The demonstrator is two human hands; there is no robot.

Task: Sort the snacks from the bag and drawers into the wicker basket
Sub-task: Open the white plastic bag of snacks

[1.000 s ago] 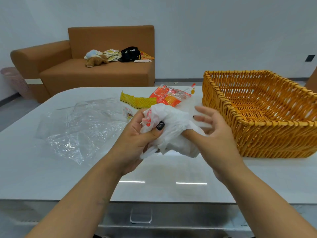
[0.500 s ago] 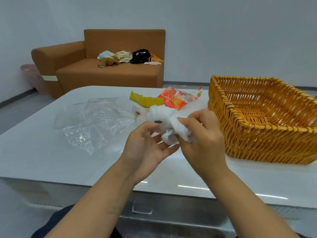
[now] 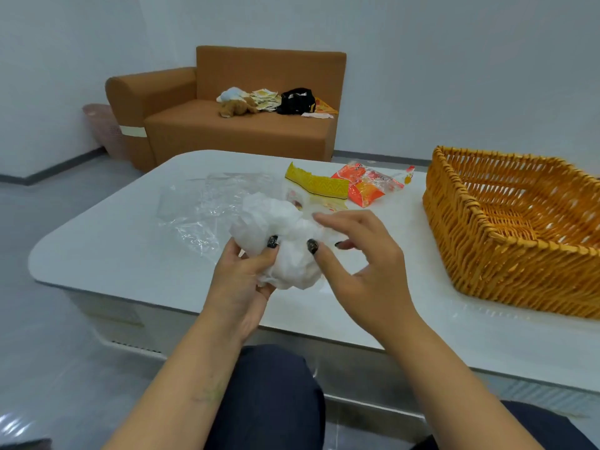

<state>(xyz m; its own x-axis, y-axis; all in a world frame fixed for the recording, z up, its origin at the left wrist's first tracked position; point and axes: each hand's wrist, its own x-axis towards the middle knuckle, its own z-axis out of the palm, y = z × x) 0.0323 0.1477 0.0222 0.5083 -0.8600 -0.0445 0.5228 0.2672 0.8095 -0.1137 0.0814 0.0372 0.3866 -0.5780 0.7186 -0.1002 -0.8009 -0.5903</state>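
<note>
While the left hand (image 3: 242, 280) grips a crumpled white plastic bag (image 3: 281, 237) from below, thumb pressed into its front and fingers curled round its underside, the right hand (image 3: 360, 264) sits just beside the bag with its fingers spread and loosely bent; its thumb tip touches the bag's right face, and the other fingers hold nothing. The bag is bunched into a ball and held above the near part of the white table (image 3: 107, 251), apart from the tabletop.

Taking the bag as the landmark: just behind it on the table lies a yellow snack packet (image 3: 316, 185), with a red-orange snack packet (image 3: 367, 186) touching that packet's right end. A small pale packet (image 3: 297, 201) peeks out directly behind the bag, partly hidden, so its contents cannot be told. To the bag's left a sheet of clear plastic wrap (image 3: 207, 206) is spread flat on the table. Well to the bag's right stands the wicker basket (image 3: 487, 254), its woven floor in view with no snacks on the part that shows.

Far behind the bag, beyond the table, a brown sofa (image 3: 240, 134) stands against the wall, carrying a soft toy (image 3: 235, 107), some papers and a black bag (image 3: 297, 100). Below the bag, the person's dark-clothed knees show at the frame's bottom.
</note>
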